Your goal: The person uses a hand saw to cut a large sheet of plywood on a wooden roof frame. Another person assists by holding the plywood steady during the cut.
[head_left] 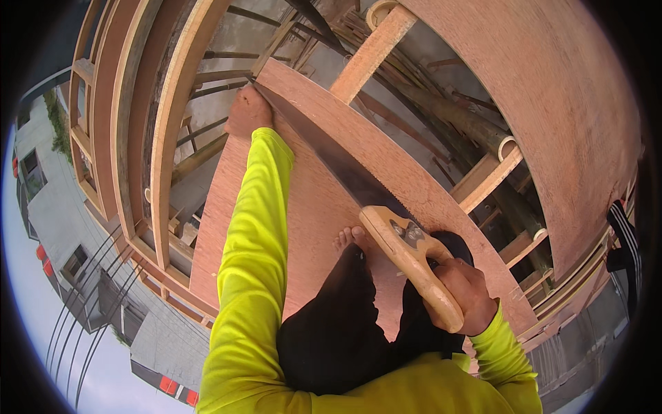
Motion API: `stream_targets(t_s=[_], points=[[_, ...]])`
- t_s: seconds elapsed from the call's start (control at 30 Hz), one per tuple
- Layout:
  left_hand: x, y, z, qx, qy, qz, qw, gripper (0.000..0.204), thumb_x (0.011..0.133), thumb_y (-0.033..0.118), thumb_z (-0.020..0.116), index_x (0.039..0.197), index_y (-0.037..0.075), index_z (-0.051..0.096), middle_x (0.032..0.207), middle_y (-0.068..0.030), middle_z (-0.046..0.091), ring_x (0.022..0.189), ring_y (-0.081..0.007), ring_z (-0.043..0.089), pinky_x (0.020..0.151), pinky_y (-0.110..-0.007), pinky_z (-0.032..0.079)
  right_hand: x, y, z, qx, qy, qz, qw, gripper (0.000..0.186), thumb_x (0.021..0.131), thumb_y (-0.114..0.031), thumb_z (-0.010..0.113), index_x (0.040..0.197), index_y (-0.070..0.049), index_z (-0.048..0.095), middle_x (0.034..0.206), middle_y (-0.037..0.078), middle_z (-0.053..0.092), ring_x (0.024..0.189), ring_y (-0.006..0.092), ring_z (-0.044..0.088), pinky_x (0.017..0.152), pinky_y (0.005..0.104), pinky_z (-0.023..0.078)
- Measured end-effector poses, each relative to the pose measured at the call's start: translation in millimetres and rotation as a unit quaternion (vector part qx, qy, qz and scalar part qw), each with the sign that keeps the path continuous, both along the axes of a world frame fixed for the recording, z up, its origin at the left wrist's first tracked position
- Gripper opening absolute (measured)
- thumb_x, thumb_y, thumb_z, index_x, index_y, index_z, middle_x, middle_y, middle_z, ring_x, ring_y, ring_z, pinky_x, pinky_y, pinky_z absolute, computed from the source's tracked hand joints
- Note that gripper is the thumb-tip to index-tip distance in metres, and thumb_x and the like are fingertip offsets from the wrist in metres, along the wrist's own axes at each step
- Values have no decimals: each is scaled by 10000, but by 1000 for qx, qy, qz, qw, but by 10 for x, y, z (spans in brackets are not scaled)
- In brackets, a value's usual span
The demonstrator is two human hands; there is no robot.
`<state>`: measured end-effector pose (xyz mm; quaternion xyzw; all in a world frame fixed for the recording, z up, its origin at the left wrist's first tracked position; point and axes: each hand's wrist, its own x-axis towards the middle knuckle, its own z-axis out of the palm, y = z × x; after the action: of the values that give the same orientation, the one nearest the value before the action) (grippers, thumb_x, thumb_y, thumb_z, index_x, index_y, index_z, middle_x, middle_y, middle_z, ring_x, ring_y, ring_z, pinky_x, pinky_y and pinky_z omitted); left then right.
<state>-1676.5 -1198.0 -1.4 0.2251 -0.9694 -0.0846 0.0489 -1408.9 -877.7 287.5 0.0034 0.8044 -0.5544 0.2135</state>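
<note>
High on a timber formwork frame, I kneel on a sheet of reddish plywood (324, 200) and work a handsaw (345, 165) along it. My right hand (465, 293) is wrapped tight around the saw's pale wooden handle, close to my body, and the dark blade runs away from it toward my left hand (247, 110). That hand lies on the sheet's far edge, right beside the blade tip; whether its fingers curl over the edge I cannot tell. My bare foot (350, 238) rests on the sheet just left of the handle. The risks, as I judge them: a jumping blade could catch the left hand or the toes, and the sheet could shift over the open gaps between the beams (172, 124) beyond my left hand.
</note>
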Motion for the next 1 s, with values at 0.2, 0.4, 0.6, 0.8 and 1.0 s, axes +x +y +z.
stream_targets(t_s=[0.2, 0.4, 0.6, 0.8, 1.0], points=[[-53, 287, -77, 27, -5, -21, 999, 454, 942, 441, 410, 900, 184, 782, 967, -132, 754, 863, -374, 696, 773, -503, 446, -732, -407, -734, -7, 18, -24, 1000, 321, 765, -88, 770, 1032, -59, 594, 909, 191, 663, 839, 421, 662, 736, 490, 534], [-56, 118, 25, 13, -5, -15, 1000, 454, 941, 449, 414, 919, 190, 786, 975, -132, 754, 880, -369, 696, 786, -498, 446, -200, -285, -374, 8, 74, -61, 995, 286, 769, -63, 766, 1013, -46, 617, 891, 144, 666, 843, 406, 679, 711, 465, 549], [14, 72, 85, 29, -44, 3, 999, 464, 944, 469, 420, 977, 193, 791, 1002, -127, 754, 930, -368, 695, 850, -497, 443, -444, -378, -639, -15, 44, -44, 998, 325, 727, -62, 797, 1006, -59, 631, 935, 149, 673, 847, 368, 692, 736, 478, 546], [60, 38, 120, 100, -53, -10, 994, 474, 955, 472, 412, 1064, 191, 778, 1112, -130, 740, 1059, -381, 671, 957, -523, 403, -233, -257, -684, -34, 56, -52, 997, 398, 723, -60, 807, 1088, -69, 650, 992, 162, 681, 873, 375, 692, 768, 457, 556], [-36, 170, 383, 107, -77, 12, 991, 479, 933, 472, 430, 1132, 194, 764, 1197, -141, 719, 1157, -365, 642, 1030, -542, 373, 186, 91, -381, -23, 84, -43, 995, 263, 714, 68, 696, 960, 5, 628, 858, 180, 660, 756, 369, 693, 688, 395, 559]])
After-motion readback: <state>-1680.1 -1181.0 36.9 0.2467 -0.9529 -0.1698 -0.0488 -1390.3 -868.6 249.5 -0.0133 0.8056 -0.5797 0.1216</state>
